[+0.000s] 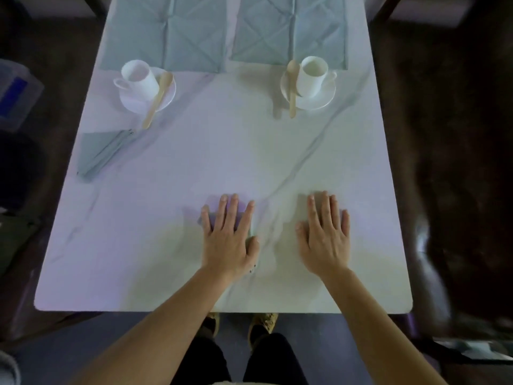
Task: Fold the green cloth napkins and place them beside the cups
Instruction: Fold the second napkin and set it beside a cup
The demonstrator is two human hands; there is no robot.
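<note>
Two unfolded green napkins lie flat at the table's far end, the left napkin (177, 31) and the right napkin (291, 29). One folded green napkin (102, 151) rests near the left edge, just in front of the left cup (140, 79) on its saucer. The right cup (312, 76) stands on a saucer at the far right. A wooden spoon leans on each saucer. My left hand (229, 234) and my right hand (324, 234) lie flat, fingers straight, on the tabletop near the front edge, holding nothing.
The white marble-patterned table (194, 162) has rounded front corners. Dark chairs stand at the far corners and a dark seat (444, 190) on the right. A grey bin with a blue label (14, 93) sits on the floor to the left.
</note>
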